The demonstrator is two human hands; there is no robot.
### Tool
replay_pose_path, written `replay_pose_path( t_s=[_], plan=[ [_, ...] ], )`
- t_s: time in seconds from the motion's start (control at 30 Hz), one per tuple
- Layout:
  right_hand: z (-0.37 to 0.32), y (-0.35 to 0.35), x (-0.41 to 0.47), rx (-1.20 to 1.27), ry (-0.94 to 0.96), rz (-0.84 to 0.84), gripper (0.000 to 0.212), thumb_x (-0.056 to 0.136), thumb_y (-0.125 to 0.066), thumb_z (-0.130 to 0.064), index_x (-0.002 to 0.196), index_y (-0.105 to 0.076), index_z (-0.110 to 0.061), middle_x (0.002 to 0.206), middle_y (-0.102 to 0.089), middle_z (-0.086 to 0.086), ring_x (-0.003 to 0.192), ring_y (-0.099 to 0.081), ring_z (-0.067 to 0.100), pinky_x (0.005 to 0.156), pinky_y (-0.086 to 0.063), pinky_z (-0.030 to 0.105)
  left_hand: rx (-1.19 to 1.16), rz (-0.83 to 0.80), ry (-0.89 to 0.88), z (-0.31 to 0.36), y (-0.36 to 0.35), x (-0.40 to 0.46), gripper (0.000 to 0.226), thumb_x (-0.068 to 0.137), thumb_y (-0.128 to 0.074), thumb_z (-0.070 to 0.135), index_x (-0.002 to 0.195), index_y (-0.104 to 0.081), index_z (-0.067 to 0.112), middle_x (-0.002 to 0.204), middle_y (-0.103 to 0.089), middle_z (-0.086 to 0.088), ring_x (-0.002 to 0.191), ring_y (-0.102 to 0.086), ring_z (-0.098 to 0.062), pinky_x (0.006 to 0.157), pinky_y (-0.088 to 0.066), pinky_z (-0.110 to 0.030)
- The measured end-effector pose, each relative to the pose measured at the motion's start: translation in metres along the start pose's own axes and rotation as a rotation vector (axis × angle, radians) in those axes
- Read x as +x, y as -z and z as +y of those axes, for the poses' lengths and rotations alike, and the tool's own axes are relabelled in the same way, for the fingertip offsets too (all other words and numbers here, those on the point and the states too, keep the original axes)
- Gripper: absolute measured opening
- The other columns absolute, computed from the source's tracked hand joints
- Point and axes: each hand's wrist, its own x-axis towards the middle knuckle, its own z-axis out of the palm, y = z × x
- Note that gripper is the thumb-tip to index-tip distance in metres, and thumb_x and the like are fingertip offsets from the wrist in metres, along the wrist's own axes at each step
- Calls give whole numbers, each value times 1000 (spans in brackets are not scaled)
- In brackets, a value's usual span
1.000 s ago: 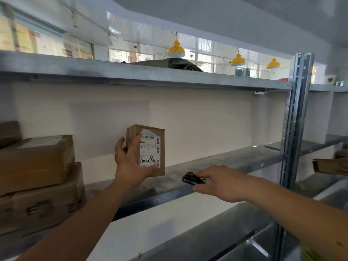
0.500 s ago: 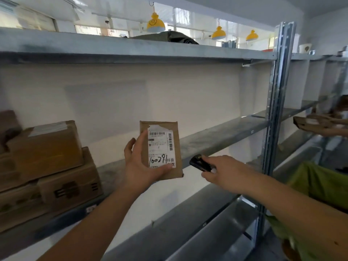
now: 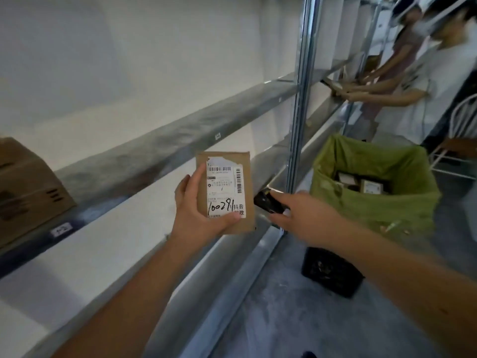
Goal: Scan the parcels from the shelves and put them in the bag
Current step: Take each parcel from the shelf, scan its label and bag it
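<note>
Left hand (image 3: 198, 218) grips small flat cardboard parcel (image 3: 227, 174) by its lower left edge, label facing camera, in front of the shelf (image 3: 160, 151). Right hand (image 3: 307, 218) pinches black scanner (image 3: 267, 201) just beside it. Parcel looks light, stiff; edge grip suffices. Green bag (image 3: 374, 202) near right.

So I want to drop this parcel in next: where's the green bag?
In the head view the green bag stands open on the floor at right, just past the shelf upright, behind the right hand.
</note>
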Motion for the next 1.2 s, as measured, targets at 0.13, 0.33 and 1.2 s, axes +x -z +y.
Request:
replay_pose_path(
  t_s=[0.13, 0.33, 1.2],
  plan=[
    [27, -10, -24, -35, -106, -49, 60, 104, -50, -52, 158, -36, -31, 105, -59, 0, 88, -47, 15, 70, -38, 30, -28, -68, -1, -11, -41, -6, 120, 46, -93, 66, 147, -28, 68, 154, -34, 2, 139, -38, -6, 114, -41, -35],
    [92, -16, -58, -102, -329, -70, 65, 105, -41, -58, 163, -21, -36, 127, -52, 15, 112, -57, 35, 81, -41, 35, -57, -220, -30, -10, -127, 1, 124, 47, -92, 69, 152, -28, 63, 158, -29, 6, 143, -32, -7, 117, -36, -37],
    [453, 56, 22, 140, -707, -108, 58, 105, -44, -51, 158, -35, -30, 121, -59, 12, 98, -61, 26, 81, -53, 37, -259, -469, 289, 4, -509, 191, 121, 43, -98, 57, 145, -35, 68, 152, -44, 7, 136, -49, -19, 105, -53, -54]
  ],
)
